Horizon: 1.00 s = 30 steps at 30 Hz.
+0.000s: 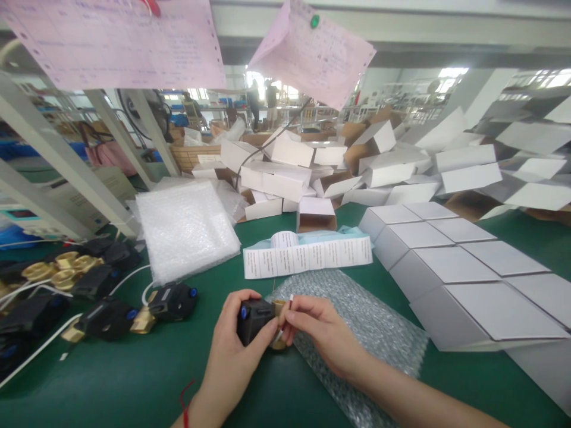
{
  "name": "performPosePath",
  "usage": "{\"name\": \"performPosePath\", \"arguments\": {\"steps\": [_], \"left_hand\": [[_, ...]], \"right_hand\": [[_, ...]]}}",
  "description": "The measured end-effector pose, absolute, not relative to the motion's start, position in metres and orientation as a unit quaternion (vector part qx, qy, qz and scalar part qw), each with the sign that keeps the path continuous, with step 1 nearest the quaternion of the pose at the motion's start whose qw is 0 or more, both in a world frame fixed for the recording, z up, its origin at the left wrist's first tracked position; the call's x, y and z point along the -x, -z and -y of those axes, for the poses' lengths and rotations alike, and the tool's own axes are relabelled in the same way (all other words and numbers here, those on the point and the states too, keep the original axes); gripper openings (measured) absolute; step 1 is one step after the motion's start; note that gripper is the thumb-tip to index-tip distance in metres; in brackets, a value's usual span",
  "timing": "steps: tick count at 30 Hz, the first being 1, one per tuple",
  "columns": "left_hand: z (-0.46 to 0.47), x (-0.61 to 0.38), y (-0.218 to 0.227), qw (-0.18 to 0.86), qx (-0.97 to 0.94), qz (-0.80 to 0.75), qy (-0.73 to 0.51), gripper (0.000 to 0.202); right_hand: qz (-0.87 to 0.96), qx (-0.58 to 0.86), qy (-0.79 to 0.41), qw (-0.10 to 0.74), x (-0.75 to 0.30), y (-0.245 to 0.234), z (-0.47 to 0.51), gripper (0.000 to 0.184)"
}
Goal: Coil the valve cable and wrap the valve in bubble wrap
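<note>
My left hand (234, 348) is wrapped round a motorized valve (253, 315), a black housing with a blue button and a brass body. The valve is close above the green table. Beside the brass part, my right hand (328, 336) is closed in a pinch on the white cable (291, 300), whose end sticks up between the fingers. Part of the cable lies against the brass, and my fingers hide the rest. Under my right hand and forearm lies a sheet of bubble wrap (379, 327). A strip of printed labels (307, 258) lies just behind it.
More motorized valves (107, 318) with white cables lie at the left. A stack of bubble wrap sheets (187, 229) is behind them. Closed white boxes (455, 264) stand in rows at the right. Open white boxes (276, 178) are heaped at the back, below hanging pink papers (321, 53).
</note>
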<state>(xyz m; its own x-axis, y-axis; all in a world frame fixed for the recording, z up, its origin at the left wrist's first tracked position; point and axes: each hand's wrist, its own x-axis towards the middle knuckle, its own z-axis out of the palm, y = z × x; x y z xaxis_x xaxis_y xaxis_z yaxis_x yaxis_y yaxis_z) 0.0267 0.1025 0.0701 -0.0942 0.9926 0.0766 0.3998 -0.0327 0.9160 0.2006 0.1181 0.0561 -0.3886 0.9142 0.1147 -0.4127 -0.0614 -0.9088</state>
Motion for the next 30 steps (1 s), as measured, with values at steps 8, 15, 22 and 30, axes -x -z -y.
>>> {"name": "performPosePath", "arguments": {"steps": [8, 15, 22, 30], "left_hand": [[-0.099, -0.025, -0.067, 0.271, -0.618, -0.578, -0.459, 0.034], [-0.102, -0.025, -0.076, 0.352, -0.58, -0.592, -0.434, 0.041], [-0.102, -0.024, -0.067, 0.498, -0.507, -0.559, -0.428, 0.042], [-0.104, -0.02, -0.058, 0.572, -0.428, -0.546, -0.438, 0.047]], "right_hand": [[0.517, 0.27, -0.65, 0.488, -0.202, -0.053, -0.119, 0.038], [0.574, 0.314, -0.569, 0.498, -0.203, -0.059, -0.114, 0.034], [0.584, 0.396, -0.476, 0.524, -0.203, -0.057, -0.117, 0.018], [0.561, 0.39, -0.533, 0.499, -0.199, -0.046, -0.125, 0.029]]}}
